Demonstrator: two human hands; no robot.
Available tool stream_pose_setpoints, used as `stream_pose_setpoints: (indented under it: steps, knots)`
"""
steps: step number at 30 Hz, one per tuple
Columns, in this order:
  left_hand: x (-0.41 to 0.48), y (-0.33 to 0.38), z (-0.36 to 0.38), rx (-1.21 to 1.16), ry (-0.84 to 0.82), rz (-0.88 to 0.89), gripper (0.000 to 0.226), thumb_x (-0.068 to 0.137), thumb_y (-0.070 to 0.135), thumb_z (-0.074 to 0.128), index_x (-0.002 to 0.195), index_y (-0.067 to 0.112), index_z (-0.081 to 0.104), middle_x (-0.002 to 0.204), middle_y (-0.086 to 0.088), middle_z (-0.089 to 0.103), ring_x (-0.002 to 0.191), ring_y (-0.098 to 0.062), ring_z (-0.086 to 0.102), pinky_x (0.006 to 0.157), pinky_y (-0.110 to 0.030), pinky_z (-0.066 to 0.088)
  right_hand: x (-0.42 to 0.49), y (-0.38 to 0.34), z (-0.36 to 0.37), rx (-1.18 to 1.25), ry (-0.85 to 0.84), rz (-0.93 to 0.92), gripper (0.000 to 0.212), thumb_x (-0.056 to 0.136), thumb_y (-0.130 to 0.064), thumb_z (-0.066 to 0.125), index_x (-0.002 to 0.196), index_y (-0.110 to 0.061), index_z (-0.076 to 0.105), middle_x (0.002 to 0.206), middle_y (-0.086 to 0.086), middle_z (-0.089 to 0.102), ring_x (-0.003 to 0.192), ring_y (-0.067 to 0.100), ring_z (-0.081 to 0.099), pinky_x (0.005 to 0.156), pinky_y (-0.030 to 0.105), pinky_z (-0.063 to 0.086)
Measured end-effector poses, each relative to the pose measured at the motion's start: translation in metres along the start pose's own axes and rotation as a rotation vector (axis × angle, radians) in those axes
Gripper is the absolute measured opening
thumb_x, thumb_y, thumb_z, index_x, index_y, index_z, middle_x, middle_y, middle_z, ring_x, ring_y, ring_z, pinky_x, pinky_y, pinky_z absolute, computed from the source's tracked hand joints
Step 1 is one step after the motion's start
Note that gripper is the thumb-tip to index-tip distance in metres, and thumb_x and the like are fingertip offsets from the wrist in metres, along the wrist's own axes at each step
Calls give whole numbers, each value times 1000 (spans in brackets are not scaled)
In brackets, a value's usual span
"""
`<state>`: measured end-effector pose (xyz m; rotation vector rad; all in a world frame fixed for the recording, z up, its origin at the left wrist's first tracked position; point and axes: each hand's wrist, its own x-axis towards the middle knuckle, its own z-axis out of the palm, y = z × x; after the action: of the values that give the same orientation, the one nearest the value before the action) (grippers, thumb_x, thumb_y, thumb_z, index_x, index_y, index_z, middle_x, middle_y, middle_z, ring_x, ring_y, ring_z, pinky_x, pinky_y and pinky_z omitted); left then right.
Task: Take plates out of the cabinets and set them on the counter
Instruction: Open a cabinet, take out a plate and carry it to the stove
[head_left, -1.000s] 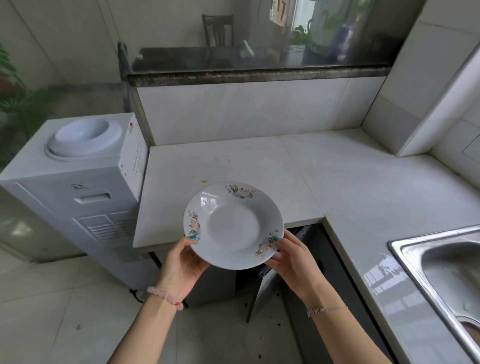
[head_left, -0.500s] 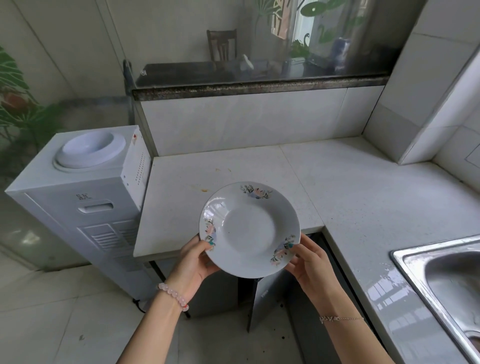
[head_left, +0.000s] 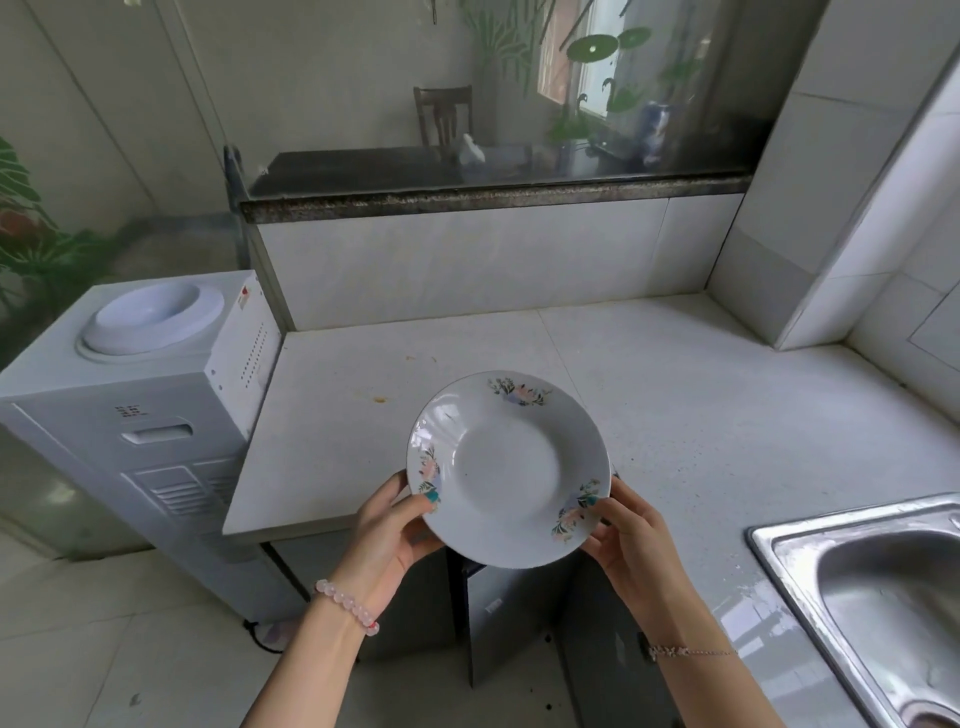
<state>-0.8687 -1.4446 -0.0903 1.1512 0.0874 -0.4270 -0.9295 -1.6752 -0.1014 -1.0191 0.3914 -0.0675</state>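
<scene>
Holding the plate (head_left: 506, 467) by opposite sides of its rim, the left hand (head_left: 387, 530) and right hand (head_left: 631, 551) each pinch it, thumb on the upper face and fingers curled beneath; the plate is in the air, its face tipped somewhat toward the camera, over the front edge of the counter (head_left: 701, 415) and not resting on it. Judged glazed ceramic: rigid, fairly light, smooth and probably slippery, liable to chip or crack if knocked on the counter's edge; the broad flat rim is the sound place to hold, both sides supported as now. Counter ahead shows wide bare room up to the tiled wall; a small stain (head_left: 381, 399) lies left of the plate. Hazards noted: the counter's front lip directly beneath the plate; the sink (head_left: 883, 597) well to the right; the water dispenser (head_left: 156, 415) just beside the counter's left end; a cabinet door (head_left: 498, 618) standing ajar below the hands.
</scene>
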Motion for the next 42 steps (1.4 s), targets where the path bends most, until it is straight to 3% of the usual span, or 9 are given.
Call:
stream_pose_setpoints:
  steps: [5,11,17,23,26,30,34,37,42]
  knots:
    - [12,-11,32,-2,-57,-13,30,87,-3,53,111,12,65,109,-13,69,93,-28,67,65,-36,57,-6,-22,-28,5,36,-29,40,91,10,40,114,-10,64,106,16,71,92,33,69,65,37,59]
    - [39,-28,91,82,-251,-70,33,87,3,55,118,14,62,110,-13,69,94,-28,68,68,-35,57,-28,-51,-73,50,193,-125,43,89,11,39,110,-14,66,101,14,72,89,31,70,64,38,59]
    - [69,-56,163,140,-553,-219,40,80,11,62,120,19,63,118,-10,66,102,-28,66,72,-35,56,-72,-70,-121,84,467,-263,41,89,9,41,107,-18,67,97,12,74,88,30,71,62,34,58]
    - [81,-84,249,279,-868,-377,32,87,5,56,113,21,66,110,-7,70,94,-27,69,68,-33,57,-128,-72,-145,161,828,-433,38,86,9,41,105,-10,68,100,17,72,83,27,70,61,32,56]
    - [72,-92,283,347,-1064,-415,32,88,4,55,116,17,63,108,-10,70,91,-30,69,66,-35,57,-155,-67,-142,206,1007,-508,38,85,9,41,98,-11,71,91,13,73,75,22,70,56,29,55]
    - [56,-100,306,399,-1278,-502,36,83,9,61,118,14,61,109,-13,69,92,-35,67,64,-41,57,-185,-49,-123,257,1215,-573,34,88,7,46,109,-11,66,97,15,73,79,28,69,61,34,58]
    - [38,-114,308,425,-1401,-663,44,72,12,66,116,13,61,104,-12,71,87,-31,70,63,-36,58,-212,-19,-90,332,1404,-640,32,90,2,50,113,-13,65,103,12,72,87,27,70,63,31,57]
    - [18,-128,301,490,-1484,-769,38,81,5,62,118,13,61,104,-13,71,84,-29,70,62,-36,58,-230,8,-57,377,1545,-677,29,92,-3,50,114,-16,66,107,8,71,96,27,69,68,32,57]
    - [-24,-136,287,530,-1651,-941,42,67,18,71,108,11,68,102,-14,71,84,-30,70,61,-36,57,-256,46,-8,496,1705,-781,34,88,6,45,112,-7,67,104,17,70,87,25,70,62,32,56]
